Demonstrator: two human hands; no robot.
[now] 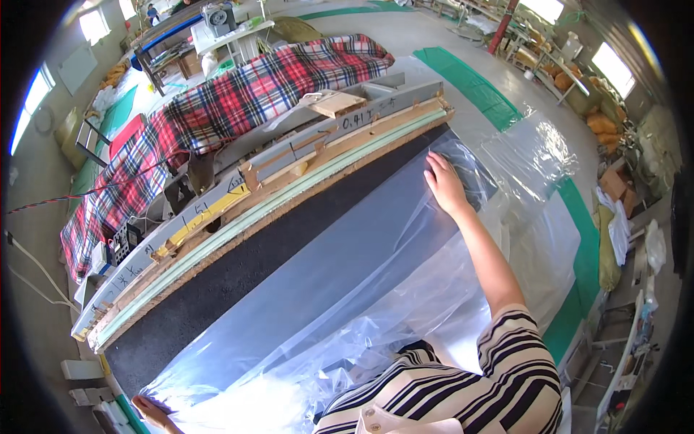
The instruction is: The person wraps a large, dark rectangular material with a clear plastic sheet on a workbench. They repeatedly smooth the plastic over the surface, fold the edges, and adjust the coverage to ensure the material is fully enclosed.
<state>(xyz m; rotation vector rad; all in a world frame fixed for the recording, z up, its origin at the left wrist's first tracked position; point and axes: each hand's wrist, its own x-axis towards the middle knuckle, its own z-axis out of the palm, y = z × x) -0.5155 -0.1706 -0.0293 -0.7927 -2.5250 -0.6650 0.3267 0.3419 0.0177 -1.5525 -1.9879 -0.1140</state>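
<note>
Left hand [150, 413] (lower left) and right hand [447, 186] (upper right) touch clear film [325, 271]; I cannot tell either grip's state.

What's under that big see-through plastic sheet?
Under the clear plastic sheet, a dark flat surface shows through. Closer to the striped shirt, folds and glare hide whatever is beneath.

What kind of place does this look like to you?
Probably a workshop or small factory: clear plastic film is spread over a long dark work surface, rough wooden boards lie beside it, and a plaid cloth is draped behind.
</note>
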